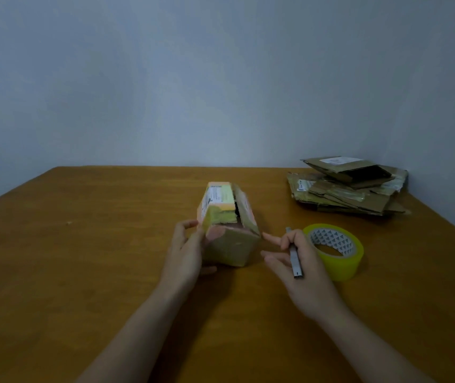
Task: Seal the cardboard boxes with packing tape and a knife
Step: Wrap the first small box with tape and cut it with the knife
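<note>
Head view: small brown cardboard box (227, 225) with pink and yellow tape remnants is near the middle of the brown wooden table (82, 244), top flaps gaping.
Left hand: left hand (186, 252) grips the box's near left corner, fingers curled round it.
Right hand: right hand (298, 264) pinches a slim grey utility knife (295, 258); forefinger points toward the box, not touching.
Tape: yellow roll of packing tape (336, 250) lies flat just beside the right hand.
Handling: box is judged light, worn and soft-walled; hold it by corners and side walls, not the flaps.
Spare stock: flattened brown cardboard boxes (350, 186) are piled at the far right corner.
Not visible: box contents, blade position, free tape end; label print is unreadable.
</note>
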